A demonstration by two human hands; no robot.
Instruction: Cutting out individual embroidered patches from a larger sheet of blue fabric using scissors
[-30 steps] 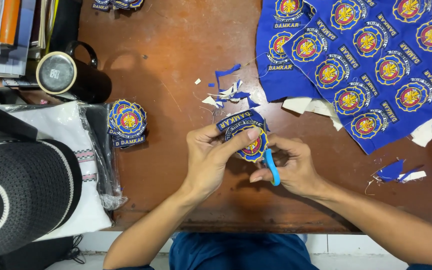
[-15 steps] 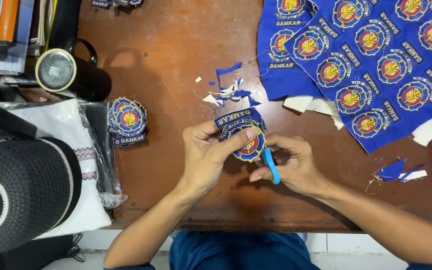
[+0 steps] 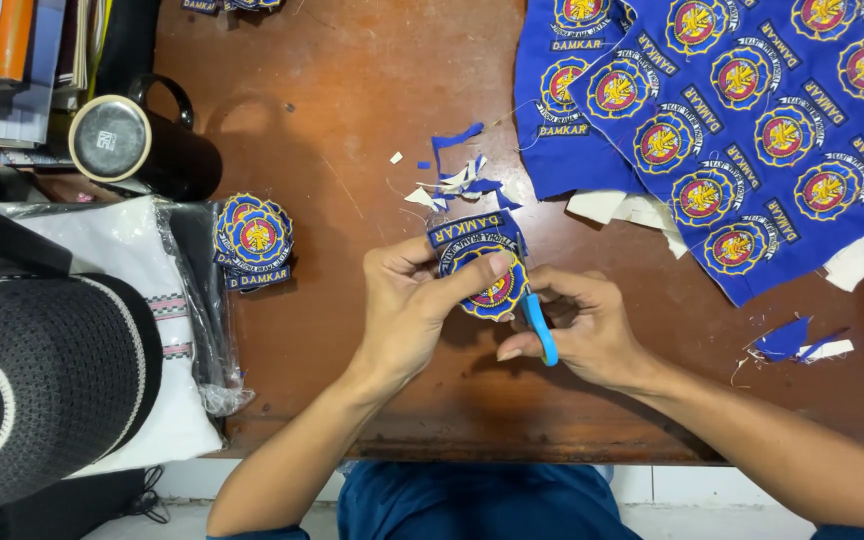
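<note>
At the centre of the frame the left hand (image 3: 407,310) pinches a round blue embroidered patch (image 3: 482,268) with a red-and-yellow middle, while the right hand (image 3: 587,325) grips blue-handled scissors (image 3: 540,330) at its edge. Blue fabric scraps (image 3: 457,180) lie just above, a stack of finished patches (image 3: 254,240) sits left, and an uncut patch sheet (image 3: 742,110) fills the upper right.

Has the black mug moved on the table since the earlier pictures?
No. The black mug lies in the same spot beside the patch pile, near the table's left edge.

Embroidered cloth patch (image 3: 487,270), worn wooden table (image 3: 352,130)
</note>
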